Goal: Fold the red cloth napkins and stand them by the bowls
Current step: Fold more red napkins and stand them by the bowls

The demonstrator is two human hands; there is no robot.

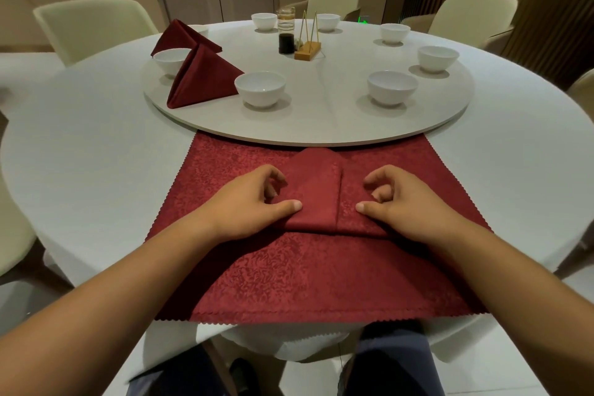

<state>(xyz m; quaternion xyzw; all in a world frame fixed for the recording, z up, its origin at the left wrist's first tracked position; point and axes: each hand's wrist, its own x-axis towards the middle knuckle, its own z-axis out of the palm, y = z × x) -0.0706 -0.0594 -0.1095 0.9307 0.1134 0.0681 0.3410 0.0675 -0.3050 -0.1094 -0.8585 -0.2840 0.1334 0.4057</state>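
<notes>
The half-folded napkin (316,190) lies at the near side of the table (80,154), on top of a big red cloth (305,273) spread flat under it. It sits just in front of the round tray (321,128). It has a line down its middle where 2 flaps meet.

The left hand (254,202) holds the left flap. Its thumb lies flat on top and its fingers curl in at the edge. The right hand (398,199) does the same on the right flap. Both hands look closed on the cloth, pinching it.

The napkin is soft and light. It will bend anywhere and flop if let go. It is not slippery, but the folds can spring open. The best place to hold it looks like the 2 side edges near the bottom fold, with thumbs pressing down so the creases stay sharp.

On the left of the tray, 2 folded napkins already stand up like tents. The near standing napkin (202,77) is between a left bowl (170,59) and a near bowl (259,88). The far standing napkin (180,35) is behind it. The bowl on the right (392,87) has no napkin yet.
</notes>
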